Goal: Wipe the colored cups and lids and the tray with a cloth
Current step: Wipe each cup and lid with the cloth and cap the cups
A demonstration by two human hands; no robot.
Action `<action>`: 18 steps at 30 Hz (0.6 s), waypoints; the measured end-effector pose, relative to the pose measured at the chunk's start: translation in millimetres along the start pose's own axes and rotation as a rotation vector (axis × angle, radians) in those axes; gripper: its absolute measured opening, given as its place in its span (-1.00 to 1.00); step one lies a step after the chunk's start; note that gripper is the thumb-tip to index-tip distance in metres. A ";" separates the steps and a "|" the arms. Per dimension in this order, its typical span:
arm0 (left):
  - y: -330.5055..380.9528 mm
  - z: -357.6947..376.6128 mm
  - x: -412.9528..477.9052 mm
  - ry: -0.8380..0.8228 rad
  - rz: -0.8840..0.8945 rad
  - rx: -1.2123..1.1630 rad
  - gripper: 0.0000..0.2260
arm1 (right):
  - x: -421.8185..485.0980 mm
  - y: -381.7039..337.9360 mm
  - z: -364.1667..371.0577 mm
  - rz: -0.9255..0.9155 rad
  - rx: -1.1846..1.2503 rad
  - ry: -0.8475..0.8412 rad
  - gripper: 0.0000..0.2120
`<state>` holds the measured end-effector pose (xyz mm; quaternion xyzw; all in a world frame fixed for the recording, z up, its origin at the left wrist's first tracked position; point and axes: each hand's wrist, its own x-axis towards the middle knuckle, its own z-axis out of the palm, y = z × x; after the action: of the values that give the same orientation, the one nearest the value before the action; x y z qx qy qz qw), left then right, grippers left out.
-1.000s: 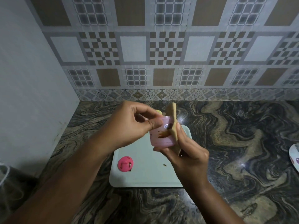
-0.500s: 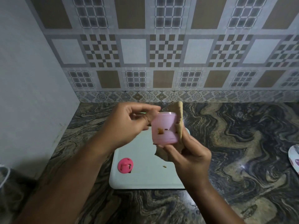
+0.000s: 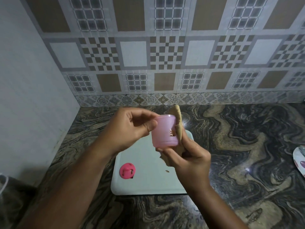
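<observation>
The pink cup (image 3: 163, 131), pinched at its upper edge by the left hand (image 3: 130, 129) above the tray (image 3: 148, 184), has been turned within the last second, bringing its brown stain (image 3: 172, 132) against the cloth (image 3: 179, 123) clamped in the right hand (image 3: 189, 161). The stain is reduced, not cleared; the pink lid (image 3: 127, 171) and tray are judged still unwiped.

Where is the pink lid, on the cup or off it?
Off. The lid lies on the tray; the cup is up in the left hand, the right hand pressing a cloth to it.
</observation>
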<state>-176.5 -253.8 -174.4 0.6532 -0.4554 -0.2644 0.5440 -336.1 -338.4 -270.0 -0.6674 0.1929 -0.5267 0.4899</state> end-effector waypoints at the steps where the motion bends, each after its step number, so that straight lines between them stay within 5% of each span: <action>1: -0.4 -0.2 0.2 0.015 -0.003 0.001 -0.83 | 0.7 -1.9 -0.4 -0.043 -0.043 -0.013 -0.31; 5: 3.3 4.1 0.7 0.024 0.057 0.143 -0.82 | 0.7 -0.5 -1.3 -0.294 -0.365 -0.060 -0.31; 12: -8.9 6.8 -0.3 0.049 0.006 0.030 -0.79 | 0.2 0.1 -3.0 -0.125 -0.173 -0.006 -0.30; 18: -0.9 14.0 -0.7 0.046 0.095 0.212 -0.92 | -5.5 6.8 -1.0 -0.343 -0.418 -0.046 -0.41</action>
<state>-188.2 -259.8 -179.1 0.6906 -0.4987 -0.1738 0.4942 -337.3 -337.7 -278.7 -0.7887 0.1703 -0.5356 0.2491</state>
